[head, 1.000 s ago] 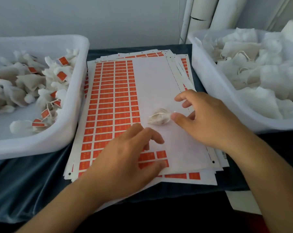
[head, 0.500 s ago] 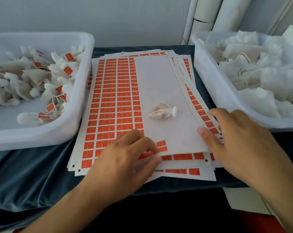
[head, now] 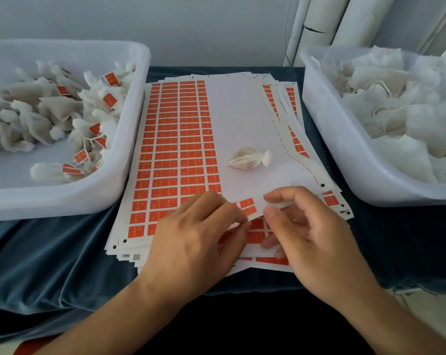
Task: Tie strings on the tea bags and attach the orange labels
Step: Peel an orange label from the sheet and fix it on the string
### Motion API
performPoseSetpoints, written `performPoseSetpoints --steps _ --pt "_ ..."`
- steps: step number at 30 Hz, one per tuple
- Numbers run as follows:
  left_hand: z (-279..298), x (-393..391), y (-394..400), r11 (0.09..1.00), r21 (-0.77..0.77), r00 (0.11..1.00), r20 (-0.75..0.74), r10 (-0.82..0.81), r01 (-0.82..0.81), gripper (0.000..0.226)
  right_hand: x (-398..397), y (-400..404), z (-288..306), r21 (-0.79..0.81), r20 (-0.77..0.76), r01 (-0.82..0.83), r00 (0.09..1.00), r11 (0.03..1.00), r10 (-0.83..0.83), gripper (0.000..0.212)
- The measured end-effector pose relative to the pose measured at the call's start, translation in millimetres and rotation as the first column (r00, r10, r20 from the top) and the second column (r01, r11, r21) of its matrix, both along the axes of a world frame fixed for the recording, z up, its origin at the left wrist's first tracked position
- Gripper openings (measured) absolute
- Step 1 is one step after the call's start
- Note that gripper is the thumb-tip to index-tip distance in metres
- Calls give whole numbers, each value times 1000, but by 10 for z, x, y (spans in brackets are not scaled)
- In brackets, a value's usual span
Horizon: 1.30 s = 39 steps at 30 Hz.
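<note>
The right hand (head: 311, 234) has released the tied tea bag (head: 247, 158) and now pinches the label sheet (head: 242, 119) edge; the left hand (head: 199, 234), fingers curled, pinches beside it. Label peeling begins.

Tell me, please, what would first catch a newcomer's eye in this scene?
The stack of label sheets with orange stickers fills the middle, a single tea bag lying on its blank part. At the near edge the left hand and right hand work at a lifted sheet corner. White tubs flank them: labelled bags left, plain bags right.
</note>
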<state>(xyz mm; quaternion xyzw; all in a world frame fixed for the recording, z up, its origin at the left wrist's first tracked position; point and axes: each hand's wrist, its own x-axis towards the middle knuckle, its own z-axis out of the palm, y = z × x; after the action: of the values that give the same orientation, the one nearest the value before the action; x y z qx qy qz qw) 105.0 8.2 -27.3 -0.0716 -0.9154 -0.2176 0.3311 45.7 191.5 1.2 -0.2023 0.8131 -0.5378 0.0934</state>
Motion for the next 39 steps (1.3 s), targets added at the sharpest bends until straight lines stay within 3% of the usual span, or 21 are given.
performPoseSetpoints --steps 3,8,11,15,22,33,39 --pt "-5 9 3 999 33 996 92 -10 7 14 -25 -44 -80 -94 63 31 998 995 -25 20" --pt "79 -43 10 977 190 948 317 34 -98 42 -165 -78 -145 -59 52 54 997 997 -51 10" --pt "120 -79 16 976 190 941 338 34 -104 46 -187 -100 -143 -70 26 79 997 994 -77 15" --pt "151 -81 41 983 159 926 377 23 -89 38 -158 -80 -149 -94 19 47 999 994 -45 17" --pt "175 -59 62 964 233 927 373 30 -125 17 -80 -70 -156 -118 -47 -15 999 993 10 15" --pt "230 -85 7 903 420 854 500 -144 -93 15 -78 16 -171 -105 -90 -41 995 994 31 11" --pt "255 -92 19 881 465 848 500 -177 -90 33 -71 29 -186 -85 -112 -41 993 996 31 14"
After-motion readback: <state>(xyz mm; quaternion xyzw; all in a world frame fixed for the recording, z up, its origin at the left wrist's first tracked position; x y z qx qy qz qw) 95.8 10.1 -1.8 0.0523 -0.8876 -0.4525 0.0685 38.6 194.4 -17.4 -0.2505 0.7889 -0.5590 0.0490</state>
